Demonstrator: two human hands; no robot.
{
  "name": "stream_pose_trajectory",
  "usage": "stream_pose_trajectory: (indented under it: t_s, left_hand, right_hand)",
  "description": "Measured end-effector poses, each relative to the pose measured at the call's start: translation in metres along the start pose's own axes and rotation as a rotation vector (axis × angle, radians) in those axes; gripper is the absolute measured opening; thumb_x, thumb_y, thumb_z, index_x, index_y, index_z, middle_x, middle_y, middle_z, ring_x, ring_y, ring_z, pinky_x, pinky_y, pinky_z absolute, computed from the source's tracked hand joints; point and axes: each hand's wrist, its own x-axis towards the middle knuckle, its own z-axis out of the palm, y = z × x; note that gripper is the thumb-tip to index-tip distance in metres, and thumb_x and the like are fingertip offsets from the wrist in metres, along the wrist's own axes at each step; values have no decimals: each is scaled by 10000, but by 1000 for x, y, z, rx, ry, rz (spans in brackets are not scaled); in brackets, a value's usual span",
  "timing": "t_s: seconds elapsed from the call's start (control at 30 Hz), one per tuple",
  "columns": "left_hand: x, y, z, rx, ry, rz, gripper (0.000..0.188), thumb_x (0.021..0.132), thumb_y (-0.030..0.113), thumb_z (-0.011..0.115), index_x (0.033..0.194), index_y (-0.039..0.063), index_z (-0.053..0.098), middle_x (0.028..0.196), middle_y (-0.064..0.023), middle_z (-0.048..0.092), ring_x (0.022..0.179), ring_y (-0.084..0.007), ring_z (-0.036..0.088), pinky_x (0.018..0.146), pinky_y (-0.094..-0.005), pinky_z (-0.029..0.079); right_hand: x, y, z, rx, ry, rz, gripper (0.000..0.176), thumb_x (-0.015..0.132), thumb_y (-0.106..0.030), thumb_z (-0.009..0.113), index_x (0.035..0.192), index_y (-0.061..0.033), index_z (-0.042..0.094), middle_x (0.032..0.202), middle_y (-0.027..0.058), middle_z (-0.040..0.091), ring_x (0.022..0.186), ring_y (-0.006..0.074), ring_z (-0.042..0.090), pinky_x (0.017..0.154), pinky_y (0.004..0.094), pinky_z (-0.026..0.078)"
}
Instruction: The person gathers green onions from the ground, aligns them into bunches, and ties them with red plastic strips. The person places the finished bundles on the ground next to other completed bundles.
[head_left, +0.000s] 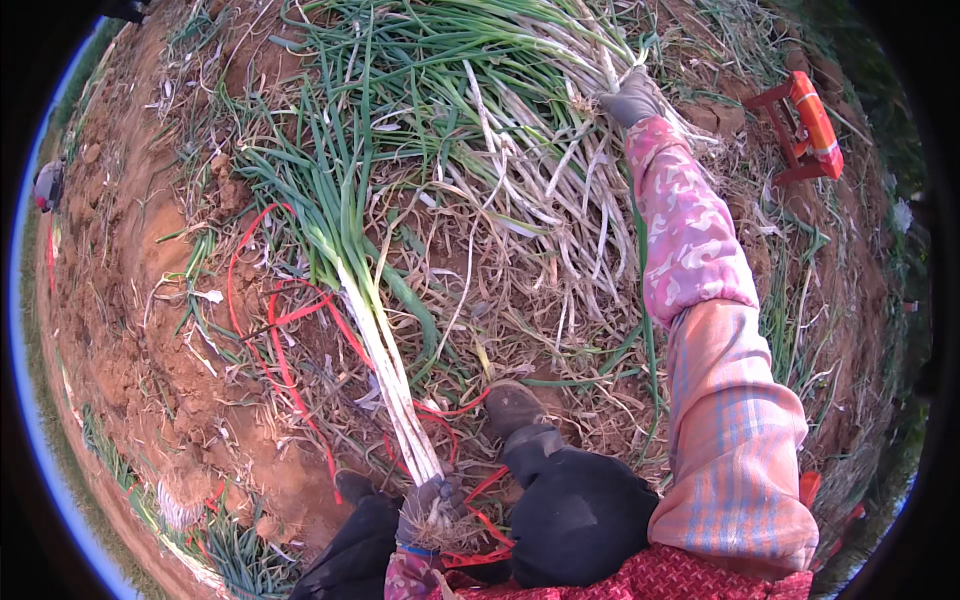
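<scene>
My left hand (431, 508), in a grey glove, is closed around the root end of a small bunch of green onions (382, 360). Their white stalks run away from me and their green leaves rest over the ground litter. With my right arm stretched far forward, my gloved right hand (634, 99) grips green onion stalks at the right edge of a large pile of green onions (517, 112). The fingers are partly hidden there. Unpeeled stalks with dry skins and roots spread from the pile towards me.
Red plastic strapping (281, 360) loops over the soil beside the bunch and near my boots (514, 409). A small red stool (806, 127) lies at the right. Tied green onion bundles (244, 551) lie at lower left. Dry leaves and peelings litter the brown soil.
</scene>
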Motion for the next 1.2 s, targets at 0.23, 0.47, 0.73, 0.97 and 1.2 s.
stream_pose_trajectory:
  t_s: [0.23,0.47,0.73,0.97,1.2]
  left_hand:
    - [-2,-7,11,66,85,48,309,1036,204,587,1290,33,546,829,-17,531,607,-121,480,525,-294,422]
    - [-24,-3,13,25,58,83,277,1031,192,591,1260,42,554,813,-14,536,587,-122,481,511,-291,423]
    - [-31,11,45,144,-196,12,219,1030,175,585,1212,54,566,792,-11,543,564,-125,485,496,-287,428]
    - [-51,18,57,154,-310,107,274,1033,163,575,1291,71,569,793,-8,557,539,-103,490,482,-285,413]
    - [-37,9,9,55,-415,52,310,1045,155,550,1343,70,545,886,-36,637,575,-125,519,534,-319,437]
  right_hand:
    - [73,150,-1,490,-331,-143,1101,793,-318,838,1596,47,180,1541,244,430,1419,305,432,1159,343,327]
    - [-43,97,-15,214,-454,-243,821,839,-343,781,1427,108,428,1238,273,650,1078,347,670,994,433,513]
    - [-89,87,1,12,-162,-116,783,696,-303,815,1333,36,511,1100,256,696,1064,405,681,958,459,510]
    - [-151,24,-143,552,-66,-432,467,798,-237,811,1078,67,593,866,104,675,745,165,639,701,324,531]
    - [-279,30,-49,363,-535,-273,480,844,-339,727,1059,78,624,920,176,699,855,234,684,766,376,533]
